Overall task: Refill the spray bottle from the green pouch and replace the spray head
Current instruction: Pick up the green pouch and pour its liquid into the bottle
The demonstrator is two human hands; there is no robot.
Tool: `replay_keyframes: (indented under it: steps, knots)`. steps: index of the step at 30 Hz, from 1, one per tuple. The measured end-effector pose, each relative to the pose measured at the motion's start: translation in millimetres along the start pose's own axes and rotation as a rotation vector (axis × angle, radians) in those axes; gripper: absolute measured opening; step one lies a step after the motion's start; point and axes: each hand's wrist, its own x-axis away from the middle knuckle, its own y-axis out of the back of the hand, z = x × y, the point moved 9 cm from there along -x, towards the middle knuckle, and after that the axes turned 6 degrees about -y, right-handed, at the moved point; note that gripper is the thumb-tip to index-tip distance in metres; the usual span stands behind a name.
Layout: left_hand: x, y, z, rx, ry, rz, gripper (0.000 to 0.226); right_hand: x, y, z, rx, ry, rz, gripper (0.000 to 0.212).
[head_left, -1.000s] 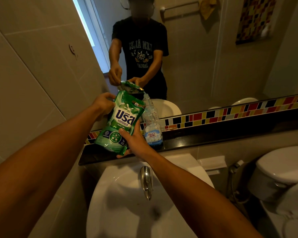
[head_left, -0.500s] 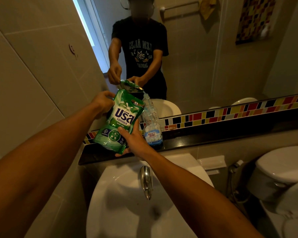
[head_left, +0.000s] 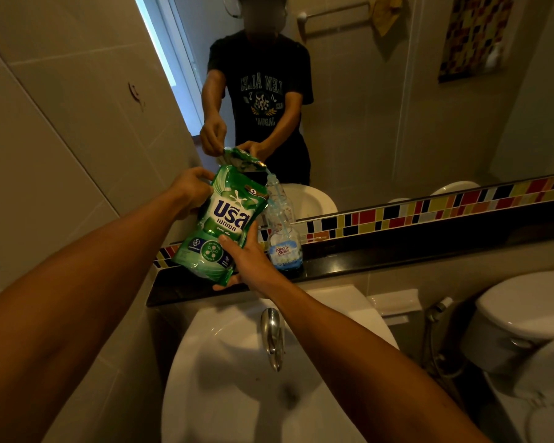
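Pouch [head_left: 219, 226] is held just left of the bottle [head_left: 283, 235], which sits on the ledge [head_left: 397, 255] behind the sink [head_left: 237, 394]. Toilet [head_left: 522, 318] off to the right, mirror [head_left: 381, 107] behind it all.

Both forearms [head_left: 87, 302] are bare from the elbow down, with no watch, ring or band on the left hand [head_left: 189, 190] or the right hand [head_left: 253, 263]. The mirror [head_left: 381, 107] shows a black short-sleeved T-shirt [head_left: 259, 91] printed with pale mirrored lettering around a gold crest.
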Motion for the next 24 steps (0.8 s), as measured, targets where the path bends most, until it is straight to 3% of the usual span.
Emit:
replay_keyframes:
  steps: [24]
  knots:
    - [-0.4,5.8,-8.3,-0.047,-0.027,0.009,0.033,-2.5,-4.8,1.5,-0.008,0.011,-0.005,0.073]
